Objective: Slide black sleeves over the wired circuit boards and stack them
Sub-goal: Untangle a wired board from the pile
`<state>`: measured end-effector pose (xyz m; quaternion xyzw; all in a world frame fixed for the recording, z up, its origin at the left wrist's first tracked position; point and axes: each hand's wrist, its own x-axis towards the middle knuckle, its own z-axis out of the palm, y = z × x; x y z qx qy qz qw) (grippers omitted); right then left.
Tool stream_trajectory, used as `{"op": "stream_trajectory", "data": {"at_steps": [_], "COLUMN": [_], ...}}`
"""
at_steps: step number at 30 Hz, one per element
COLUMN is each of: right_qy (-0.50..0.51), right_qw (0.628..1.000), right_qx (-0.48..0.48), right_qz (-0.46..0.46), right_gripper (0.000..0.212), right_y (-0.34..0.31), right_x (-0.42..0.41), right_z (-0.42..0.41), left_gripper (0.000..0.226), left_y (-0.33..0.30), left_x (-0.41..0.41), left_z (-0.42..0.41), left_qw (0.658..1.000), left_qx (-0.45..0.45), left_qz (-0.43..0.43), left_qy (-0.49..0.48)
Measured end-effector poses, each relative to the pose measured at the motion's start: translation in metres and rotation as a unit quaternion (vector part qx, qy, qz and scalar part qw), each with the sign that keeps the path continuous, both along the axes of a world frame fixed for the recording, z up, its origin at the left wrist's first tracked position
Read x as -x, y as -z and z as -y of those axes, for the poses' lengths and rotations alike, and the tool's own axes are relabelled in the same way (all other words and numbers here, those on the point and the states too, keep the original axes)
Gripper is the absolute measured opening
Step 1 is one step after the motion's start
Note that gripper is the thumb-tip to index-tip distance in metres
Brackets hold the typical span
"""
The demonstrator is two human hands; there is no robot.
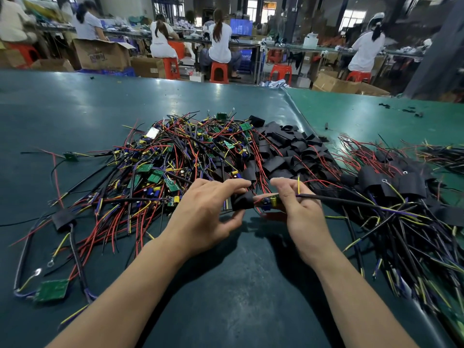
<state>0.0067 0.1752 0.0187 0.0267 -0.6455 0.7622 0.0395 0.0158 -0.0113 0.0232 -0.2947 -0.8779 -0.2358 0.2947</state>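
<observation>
My left hand (pixel 203 212) pinches a black sleeve (pixel 242 203) between thumb and fingers. My right hand (pixel 298 209) holds a wired circuit board (pixel 270 203) by its end, and the board's near end sits at the sleeve's mouth. Its black cable (pixel 351 202) runs off to the right. A tangled pile of bare green boards with red, yellow and purple wires (pixel 175 156) lies ahead on the left. Loose black sleeves (pixel 288 151) are heaped beyond my hands. Sleeved boards (pixel 391 184) lie stacked to the right.
One sleeved board (pixel 62 219) and a bare green board (pixel 51 290) lie apart at the near left. The green table (pixel 238 285) has a raised seam (pixel 298 109) running back right. Several people sit on red stools at benches behind.
</observation>
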Motion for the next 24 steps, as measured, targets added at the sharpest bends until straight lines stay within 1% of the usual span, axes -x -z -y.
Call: {"op": "stream_trajectory", "data": {"at_steps": [1, 2, 4, 5, 6, 8, 10, 12, 17, 19, 21, 22, 23, 24], "right_qy": [-0.015, -0.029, -0.053, -0.062, -0.069, -0.066, -0.039, -0.008, 0.007, 0.012, 0.001, -0.011, -0.026, -0.039], "right_qw": [1.0, 0.999, 0.998, 0.996, 0.996, 0.997, 0.999, 1.0, 0.999, 0.999, 0.996, 0.993, 0.99, 0.987], "right_qx": [0.005, 0.011, 0.03, 0.038, 0.036, 0.003, -0.02, 0.001, 0.031, 0.05, 0.09, 0.114, 0.134, 0.144], "right_qz": [0.011, 0.02, 0.034, 0.042, 0.046, 0.037, 0.01, -0.006, 0.001, 0.01, 0.027, 0.038, 0.048, 0.054], "right_gripper": [0.029, 0.029, 0.017, 0.014, 0.015, 0.018, 0.011, 0.008, 0.02, 0.016, 0.006, 0.004, 0.004, 0.009], "right_y": [0.0, -0.0004, -0.0009, -0.0007, -0.0002, 0.0006, 0.0, -0.0015, -0.0026, -0.0023, -0.0022, -0.0024, -0.0033, -0.004], "right_x": [-0.0001, 0.0001, 0.0007, 0.0004, 0.0002, -0.0001, 0.0004, 0.001, -0.002, -0.0017, -0.0006, -0.0001, -0.0002, -0.0003], "right_z": [-0.0002, -0.0011, -0.0028, -0.0032, -0.0031, -0.0031, -0.0039, -0.005, -0.0015, 0.0005, 0.001, 0.0003, -0.0005, -0.0018], "left_gripper": [0.049, 0.048, 0.046, 0.045, 0.046, 0.047, 0.049, 0.05, 0.045, 0.044, 0.043, 0.043, 0.044, 0.044], "left_y": [0.0, -0.0003, -0.0014, -0.0018, -0.002, -0.002, -0.0019, -0.0019, -0.0005, 0.0005, 0.001, 0.0012, 0.0014, 0.0014], "left_x": [-0.0005, -0.0009, -0.0011, -0.0014, -0.0019, -0.0026, -0.003, -0.0035, -0.0063, -0.0059, -0.0045, -0.0037, -0.0029, -0.0024], "left_z": [-0.0002, 0.0002, 0.0012, 0.0011, 0.0007, -0.0004, -0.001, -0.0025, -0.0081, -0.0084, -0.0071, -0.0061, -0.0051, -0.0045], "left_qw": [1.0, 1.0, 1.0, 1.0, 1.0, 0.999, 0.999, 0.998, 0.996, 0.997, 0.997, 0.996, 0.996, 0.995], "left_qx": [-0.001, -0.005, -0.016, -0.02, -0.023, -0.031, -0.039, -0.045, -0.059, -0.056, -0.063, -0.072, -0.081, -0.088], "left_qz": [0.006, 0.011, 0.014, 0.013, 0.013, 0.015, 0.021, 0.03, 0.04, 0.036, 0.04, 0.038, 0.035, 0.03], "left_qy": [0.0, 0.0, 0.0, 0.001, 0.003, 0.014, 0.025, 0.036, 0.056, 0.046, 0.035, 0.031, 0.028, 0.028]}}
